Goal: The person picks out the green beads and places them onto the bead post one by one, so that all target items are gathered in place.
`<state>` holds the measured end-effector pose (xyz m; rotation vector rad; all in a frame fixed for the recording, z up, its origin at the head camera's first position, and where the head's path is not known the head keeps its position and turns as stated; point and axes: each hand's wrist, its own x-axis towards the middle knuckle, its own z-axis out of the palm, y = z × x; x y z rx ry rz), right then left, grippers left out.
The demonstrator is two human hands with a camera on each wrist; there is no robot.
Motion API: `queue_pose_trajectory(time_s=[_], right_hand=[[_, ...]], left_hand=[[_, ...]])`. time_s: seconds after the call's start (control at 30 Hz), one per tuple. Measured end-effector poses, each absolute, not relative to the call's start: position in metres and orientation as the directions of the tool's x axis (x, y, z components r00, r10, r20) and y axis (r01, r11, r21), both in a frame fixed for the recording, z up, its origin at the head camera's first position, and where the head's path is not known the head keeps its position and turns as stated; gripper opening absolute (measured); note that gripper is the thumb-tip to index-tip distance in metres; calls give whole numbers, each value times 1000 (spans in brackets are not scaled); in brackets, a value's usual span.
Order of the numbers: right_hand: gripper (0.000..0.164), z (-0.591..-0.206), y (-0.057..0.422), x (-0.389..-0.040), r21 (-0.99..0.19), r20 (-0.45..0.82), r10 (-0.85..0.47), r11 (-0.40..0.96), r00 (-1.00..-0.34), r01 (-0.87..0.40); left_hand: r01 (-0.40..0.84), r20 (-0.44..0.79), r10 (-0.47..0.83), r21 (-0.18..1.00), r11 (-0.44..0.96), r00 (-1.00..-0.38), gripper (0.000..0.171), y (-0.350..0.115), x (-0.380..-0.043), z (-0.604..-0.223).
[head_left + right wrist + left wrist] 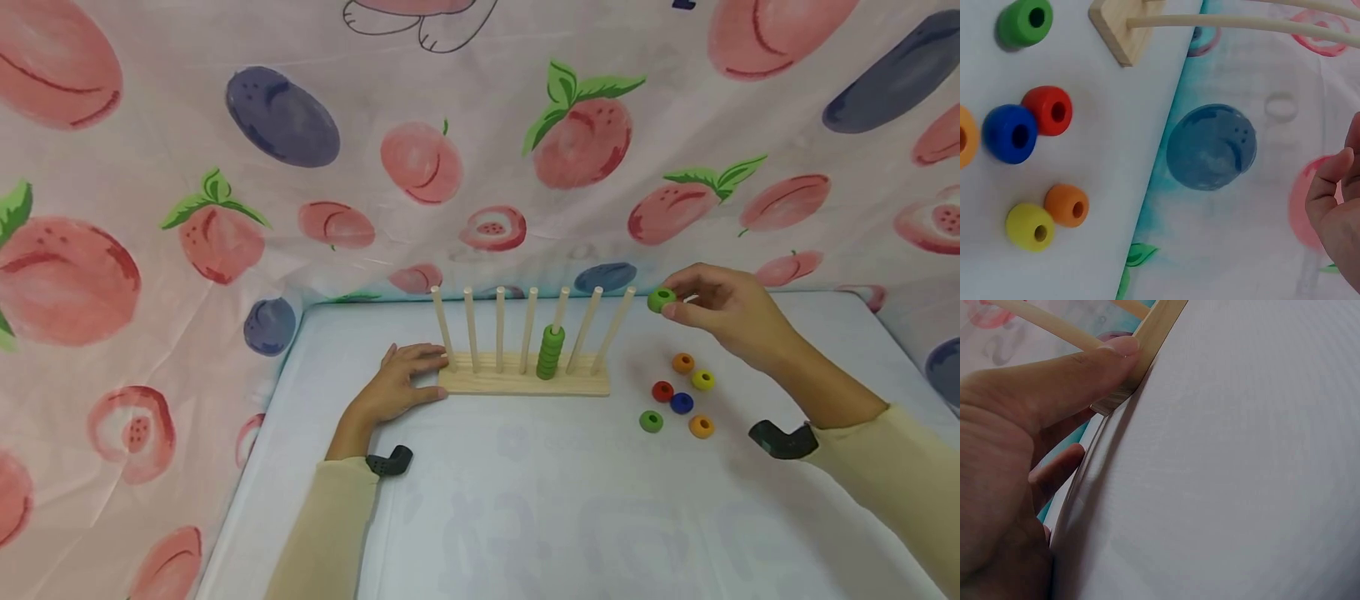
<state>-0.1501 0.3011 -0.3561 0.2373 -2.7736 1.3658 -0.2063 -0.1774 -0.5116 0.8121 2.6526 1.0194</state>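
Observation:
A wooden peg stand (510, 384) with several upright pegs stands toward the back of the table. Its left end is gripped by my left hand (397, 383), thumb in front and fingers behind; the left wrist view shows the thumb (1113, 353) lying against the base. On one peg right of centre sits a stack of green beads (550, 357). Raised beyond the stand's right end, my right hand (738, 317) pinches a green bead (656, 302) between thumb and fingertips, apart from the pegs. In the right wrist view that hand (1341, 209) is partly cut off and its bead is not visible.
Loose beads lie right of the stand: a red one (657, 394), a blue one (678, 408), a yellow one (701, 386), a green one (648, 427) and two orange ones. A fruit-print cloth (487, 100) hangs along the table's back and left side.

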Motion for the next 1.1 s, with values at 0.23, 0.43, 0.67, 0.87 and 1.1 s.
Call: queue_pose_trajectory(time_s=[0.23, 0.43, 0.67, 0.87, 1.1], right_hand=[[23, -344, 286, -156, -818, 189, -114, 532, -975, -220], [20, -337, 275, -163, -839, 236, -143, 469, -961, -275], [20, -335, 260, -173, -858, 279, -185, 392, -942, -331], [21, -335, 248, -180, -851, 321, -244, 349, -915, -392], [24, -336, 235, -185, -833, 334, -293, 352, -896, -426]], left_hand=[[420, 21, 549, 669, 614, -836, 62, -178, -206, -512], [417, 21, 547, 671, 613, -837, 61, -178, -206, -513], [422, 26, 548, 669, 612, -836, 62, -178, -206, -514], [417, 23, 547, 673, 611, -837, 62, -178, -207, -513], [433, 34, 557, 669, 604, -830, 62, -178, -207, -513]])
